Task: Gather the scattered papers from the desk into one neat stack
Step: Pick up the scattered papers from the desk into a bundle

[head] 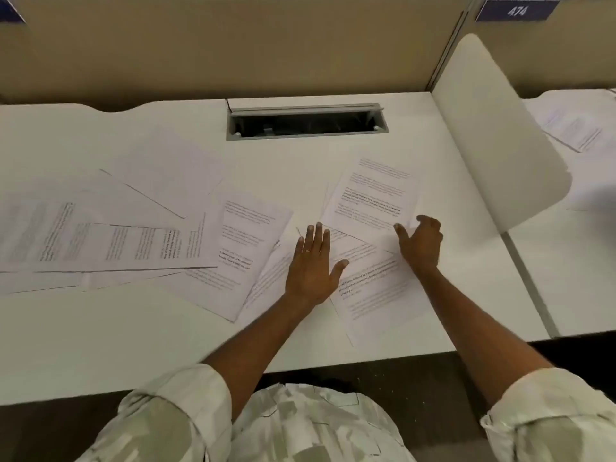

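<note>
Several printed white sheets lie scattered over the white desk (100,345). A fan of overlapping sheets (110,245) covers the left half, and one page (246,248) lies just left of my hands. My left hand (311,265) rests flat, fingers spread, on a sheet near the desk's middle. Partly under my arms, a tilted page (373,288) lies between them. My right hand (421,243) touches the lower right corner of another printed page (373,195), fingers curled at its edge; a firm grip is not visible.
A cable slot (306,121) is cut into the desk at the back centre. A white divider panel (493,135) stands on the right, with more papers (573,131) on the neighbouring desk beyond it. A beige partition wall (233,45) closes the back.
</note>
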The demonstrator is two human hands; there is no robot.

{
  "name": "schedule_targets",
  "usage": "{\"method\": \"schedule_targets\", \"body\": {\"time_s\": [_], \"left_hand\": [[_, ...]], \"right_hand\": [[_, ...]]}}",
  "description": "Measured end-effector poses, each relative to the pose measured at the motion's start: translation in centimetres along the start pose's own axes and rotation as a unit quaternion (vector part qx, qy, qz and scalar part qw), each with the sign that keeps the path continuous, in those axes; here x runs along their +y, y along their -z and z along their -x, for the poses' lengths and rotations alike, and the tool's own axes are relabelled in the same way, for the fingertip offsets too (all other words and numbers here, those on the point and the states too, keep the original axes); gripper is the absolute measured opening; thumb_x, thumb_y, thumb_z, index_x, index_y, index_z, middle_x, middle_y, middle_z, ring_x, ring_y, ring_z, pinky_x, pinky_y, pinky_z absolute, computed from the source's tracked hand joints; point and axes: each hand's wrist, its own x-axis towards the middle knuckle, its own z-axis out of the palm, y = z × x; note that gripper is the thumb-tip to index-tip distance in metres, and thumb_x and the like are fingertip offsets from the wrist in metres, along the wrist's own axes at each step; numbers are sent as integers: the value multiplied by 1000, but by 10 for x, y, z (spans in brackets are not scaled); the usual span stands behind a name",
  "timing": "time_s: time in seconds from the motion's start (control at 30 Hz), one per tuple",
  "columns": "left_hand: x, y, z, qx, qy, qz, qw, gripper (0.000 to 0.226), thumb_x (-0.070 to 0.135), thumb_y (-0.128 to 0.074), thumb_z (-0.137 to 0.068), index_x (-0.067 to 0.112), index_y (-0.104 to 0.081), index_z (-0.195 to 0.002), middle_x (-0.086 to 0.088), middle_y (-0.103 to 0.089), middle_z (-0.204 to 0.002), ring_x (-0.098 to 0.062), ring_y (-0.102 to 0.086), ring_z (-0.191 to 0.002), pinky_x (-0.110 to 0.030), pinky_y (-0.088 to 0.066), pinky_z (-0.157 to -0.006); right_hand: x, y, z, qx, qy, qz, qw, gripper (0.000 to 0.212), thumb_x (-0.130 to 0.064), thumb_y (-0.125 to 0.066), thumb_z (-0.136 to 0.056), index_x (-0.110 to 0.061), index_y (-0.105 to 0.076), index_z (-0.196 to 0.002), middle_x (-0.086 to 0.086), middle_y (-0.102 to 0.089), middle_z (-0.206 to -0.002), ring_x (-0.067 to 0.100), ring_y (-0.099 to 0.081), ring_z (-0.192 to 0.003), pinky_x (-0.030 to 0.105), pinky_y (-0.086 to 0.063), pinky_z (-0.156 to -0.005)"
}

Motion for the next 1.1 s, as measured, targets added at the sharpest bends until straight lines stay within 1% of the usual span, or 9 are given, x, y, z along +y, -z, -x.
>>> {"method": "schedule_targets", "body": {"time_s": [0.23,0.37,0.47,0.57,0.73,0.87,0.97,1.03,1.1], "left_hand": [[6,-8,-21,-67,-37,-15,997,72,53,-34,-106,13,-15,-163,-10,6,-172,-25,6,-158,-39,-2,-128],[5,-16,-27,-85,-31,-19,996,77,52,-41,-105,13,-10,-163,-10,9,-171,-26,7,-158,-39,0,-128],[2,-15,-31,-52,-30,11,998,82,52,-47,-103,12,-8,-163,-10,7,-171,-26,5,-158,-38,-3,-128],[-1,-10,-34,19,20,136,990,79,51,-51,-102,12,-16,-163,-7,-5,-172,-22,-5,-158,-38,-17,-125],[-2,4,-46,57,120,385,913,78,48,-58,-100,13,-24,-160,-7,-25,-168,-22,-27,-152,-41,-30,-122],[-9,12,-52,56,190,496,846,79,50,-71,-91,19,-37,-155,2,-55,-146,-13,-59,-124,-24,-48,-96],[-23,9,-51,38,192,571,797,72,31,-80,-89,22,-45,-150,2,-63,-138,-18,-62,-125,-37,-52,-105],[-33,8,-46,37,209,578,788,79,18,-80,-89,20,-38,-156,-6,-52,-152,-23,-55,-135,-41,-47,-112],[-44,8,-39,61,215,575,787,79,11,-78,-89,21,-37,-155,-7,-49,-154,-18,-55,-131,-26,-50,-105]], "right_hand": [[2,-2,-30,-34,-69,-30,997,85,-26,-87,-86,1,-40,-151,21,-47,-149,41,-49,-138,48,-41,-113],[6,-2,-48,-46,-105,-96,989,73,-12,-85,-85,-2,-45,-145,21,-65,-130,37,-63,-122,36,-47,-98],[14,6,-53,-32,-91,-92,991,57,-11,-79,-89,-6,-53,-139,19,-71,-123,36,-67,-116,39,-49,-99],[25,20,-50,-15,-43,-95,994,37,-14,-76,-92,-6,-66,-127,14,-74,-119,35,-69,-111,40,-52,-96],[34,36,-27,-116,-3,-236,965,29,-12,-76,-95,-6,-72,-123,9,-75,-117,23,-70,-104,40,-57,-91],[35,31,1,-183,9,-286,940,23,-16,-77,-95,-12,-76,-118,7,-78,-113,16,-75,-95,26,-59,-81],[34,21,15,-236,16,-277,931,20,-23,-78,-95,-19,-78,-114,1,-80,-109,15,-78,-93,25,-60,-79],[33,15,19,-230,34,-239,943,16,-31,-76,-96,-21,-79,-109,-3,-81,-104,19,-78,-97,31,-62,-83],[35,12,19,-139,78,-169,973,20,-34,-75,-97,-18,-79,-108,-6,-80,-104,20,-76,-100,35,-62,-89]]}}
